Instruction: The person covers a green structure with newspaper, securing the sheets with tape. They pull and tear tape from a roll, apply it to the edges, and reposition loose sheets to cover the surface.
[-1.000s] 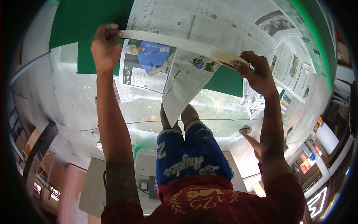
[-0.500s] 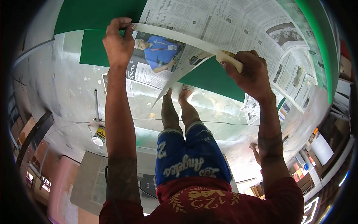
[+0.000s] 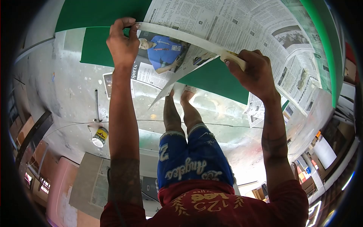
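A strip of pale masking tape (image 3: 181, 36) runs along the edge of a newspaper sheet (image 3: 204, 19) laid over a green surface (image 3: 102, 13). At the strip's left end, my left hand (image 3: 124, 43) pinches it between thumb and fingers. My right hand (image 3: 255, 72) is closed around a cream roll of masking tape (image 3: 234, 59) at the strip's right end. Between my hands, a newspaper flap with a photo of a person in blue (image 3: 164, 53) hangs below the strip. Part of the roll is hidden by my fingers.
A green curved edge (image 3: 321, 45) rises at the right. More green surface (image 3: 217, 81) shows under the paper. On the stained floor (image 3: 75, 102) stand a paint can (image 3: 100, 137) and a metal rod (image 3: 96, 105). A thin cord crosses the floor.
Both hands stay close to where they were, with the left slightly further right. The newspaper flap has shifted a little. A bare foot and leg at the lower right have gone out of view.
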Available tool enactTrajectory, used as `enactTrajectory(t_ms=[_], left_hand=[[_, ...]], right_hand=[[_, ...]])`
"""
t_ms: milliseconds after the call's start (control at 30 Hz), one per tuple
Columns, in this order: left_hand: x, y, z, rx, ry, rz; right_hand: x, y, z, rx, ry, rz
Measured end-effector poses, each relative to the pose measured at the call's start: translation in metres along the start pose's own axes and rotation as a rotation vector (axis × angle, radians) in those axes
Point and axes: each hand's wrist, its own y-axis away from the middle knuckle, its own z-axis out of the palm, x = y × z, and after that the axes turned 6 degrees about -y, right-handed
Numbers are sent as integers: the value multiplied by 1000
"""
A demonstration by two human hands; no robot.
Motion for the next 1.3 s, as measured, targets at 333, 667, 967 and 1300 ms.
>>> enactTrajectory(t_ms=[333,667,967,1300], left_hand=[[0,3,3,21,0,-11],[-7,3,5,38,-39,61],[-7,2,4,32,-58,85],[-8,2,6,45,-66,115]], right_hand=[[3,-2,0,-18,33,34],[3,-2,2,-14,3,42],[3,-2,2,-25,28,40],[4,-1,2,-7,16,-10]])
